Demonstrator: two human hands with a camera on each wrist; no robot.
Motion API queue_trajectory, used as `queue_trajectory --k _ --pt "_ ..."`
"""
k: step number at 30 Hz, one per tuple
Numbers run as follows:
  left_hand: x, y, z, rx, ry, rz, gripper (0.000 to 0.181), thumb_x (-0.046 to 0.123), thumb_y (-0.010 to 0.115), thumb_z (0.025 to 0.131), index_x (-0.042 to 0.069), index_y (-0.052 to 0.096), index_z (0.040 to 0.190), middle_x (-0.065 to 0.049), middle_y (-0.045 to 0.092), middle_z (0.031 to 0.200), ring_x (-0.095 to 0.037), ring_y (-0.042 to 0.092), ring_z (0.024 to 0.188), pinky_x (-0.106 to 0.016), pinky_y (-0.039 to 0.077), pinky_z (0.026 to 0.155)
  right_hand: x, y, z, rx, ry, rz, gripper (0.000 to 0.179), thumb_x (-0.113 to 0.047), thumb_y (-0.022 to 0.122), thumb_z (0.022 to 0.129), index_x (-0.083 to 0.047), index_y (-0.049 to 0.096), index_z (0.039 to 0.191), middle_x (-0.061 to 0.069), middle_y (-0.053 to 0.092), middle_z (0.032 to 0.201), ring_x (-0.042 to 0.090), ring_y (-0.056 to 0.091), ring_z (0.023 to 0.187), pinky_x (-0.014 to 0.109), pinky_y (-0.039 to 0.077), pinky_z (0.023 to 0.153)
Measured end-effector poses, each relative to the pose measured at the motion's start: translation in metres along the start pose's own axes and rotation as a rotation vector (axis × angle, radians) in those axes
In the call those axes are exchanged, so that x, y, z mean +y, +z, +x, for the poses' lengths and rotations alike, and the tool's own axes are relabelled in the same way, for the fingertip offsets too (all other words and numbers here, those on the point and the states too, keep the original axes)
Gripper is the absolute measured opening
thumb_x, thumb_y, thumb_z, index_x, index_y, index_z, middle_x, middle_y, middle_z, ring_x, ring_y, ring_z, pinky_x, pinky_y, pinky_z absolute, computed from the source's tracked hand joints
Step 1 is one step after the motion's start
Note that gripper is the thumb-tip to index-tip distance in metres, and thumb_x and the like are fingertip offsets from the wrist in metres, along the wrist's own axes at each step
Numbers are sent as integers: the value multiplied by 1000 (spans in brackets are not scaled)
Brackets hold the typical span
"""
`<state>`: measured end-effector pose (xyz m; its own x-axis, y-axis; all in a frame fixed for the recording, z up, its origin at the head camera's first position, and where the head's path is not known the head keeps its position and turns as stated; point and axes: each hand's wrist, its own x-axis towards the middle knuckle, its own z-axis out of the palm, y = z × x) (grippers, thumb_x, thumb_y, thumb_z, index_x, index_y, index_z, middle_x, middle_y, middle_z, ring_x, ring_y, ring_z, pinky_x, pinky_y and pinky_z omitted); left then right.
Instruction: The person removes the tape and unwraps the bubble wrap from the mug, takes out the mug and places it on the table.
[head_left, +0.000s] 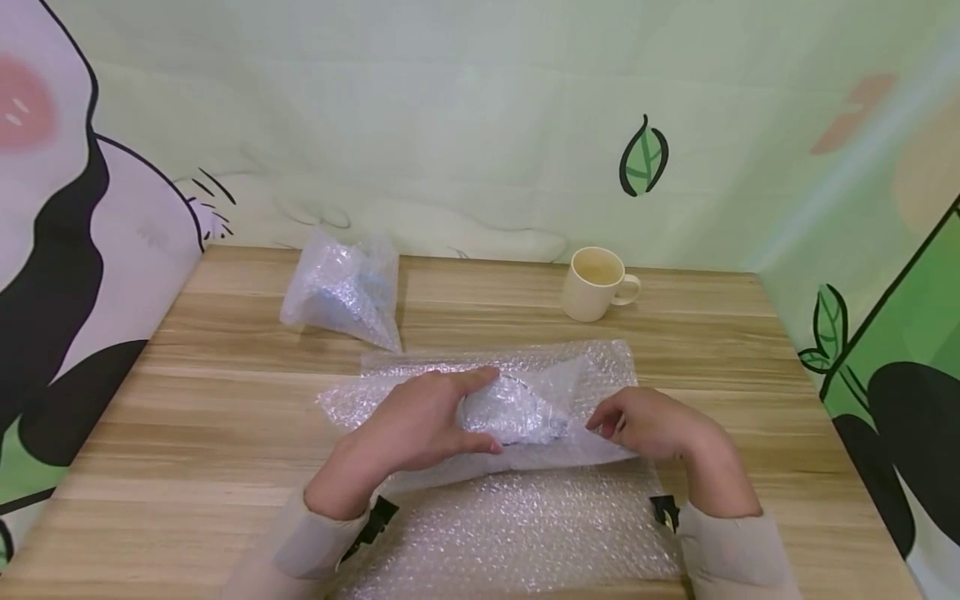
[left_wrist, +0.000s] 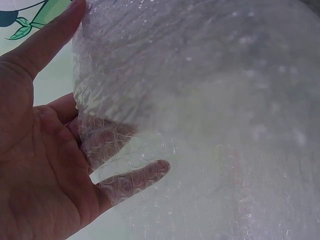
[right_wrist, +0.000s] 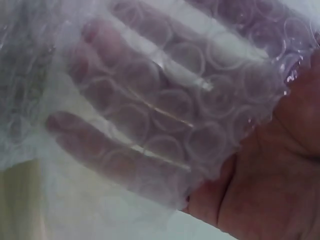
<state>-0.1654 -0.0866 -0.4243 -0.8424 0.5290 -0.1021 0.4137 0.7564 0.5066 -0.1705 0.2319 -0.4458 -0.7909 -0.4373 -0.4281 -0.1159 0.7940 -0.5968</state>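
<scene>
My left hand (head_left: 420, 421) holds a bubble-wrapped bundle (head_left: 517, 408) at its left end, thumb on the near side and forefinger across the far side. What lies inside the bundle is hidden by the wrap. At the bundle's right, the fingertips of my right hand (head_left: 648, 423) pinch the loose wrap. Under the bundle spreads a large sheet of bubble wrap (head_left: 525, 533), reaching toward the table's near side. In the left wrist view, the left fingers (left_wrist: 137, 180) show through clear bubble wrap. Bubbles also cover the right fingers (right_wrist: 100, 150) in the right wrist view.
Another bubble-wrapped bundle (head_left: 345, 287) stands at the back left of the wooden table (head_left: 750, 358). A cream mug (head_left: 587, 292) is at the back right, its handle pointing right. Printed cloth walls (head_left: 450, 125) border the table behind and at both sides.
</scene>
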Motion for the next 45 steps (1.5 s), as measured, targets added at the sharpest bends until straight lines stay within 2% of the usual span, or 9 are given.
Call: queue_trajectory --k 9,20,30,35,41,45 --pt "0 -1 0 -7 0 -2 91 57 86 78 24 50 155 3 58 152 -25 62 133 -45 53 108 14 0 4 -2 -15 105 39 10 52 82 -6 75 109 4 68 95 16 59 90 30 52 78" --pt "-1 -1 1 -7 -3 0 90 56 87 77 24 52 154 3 60 150 -24 62 133 -45 53 107 33 -1 14 -41 -24 216 29 4 61 85 -1 72 111 5 64 93 18 57 88 23 48 75" --pt "-1 -1 2 -9 1 -1 91 56 86 77 24 51 154 2 60 150 -24 62 134 -45 52 109 42 -4 13 -36 -41 225 26 -1 66 88 2 69 113 6 67 95 16 59 90 20 49 76" --pt "0 0 3 -6 6 0 91 56 86 77 24 50 155 1 60 149 -24 61 134 -45 52 110 41 -7 7 -34 -34 236 27 -8 69 91 4 67 115 6 69 97 14 59 87 21 51 72" --pt "1 -1 2 -17 -7 -8 92 56 86 77 24 50 155 3 58 152 -25 60 135 -44 50 112 31 -12 -1 -2 -14 200 21 -20 72 94 -1 71 105 0 64 83 11 56 75 22 48 63" --pt "0 -2 0 -18 -16 -12 92 56 86 77 24 49 155 3 57 153 -25 60 135 -44 50 113 21 -16 -6 21 -4 177 19 -23 70 97 -5 72 102 1 62 79 14 56 71 25 48 60"
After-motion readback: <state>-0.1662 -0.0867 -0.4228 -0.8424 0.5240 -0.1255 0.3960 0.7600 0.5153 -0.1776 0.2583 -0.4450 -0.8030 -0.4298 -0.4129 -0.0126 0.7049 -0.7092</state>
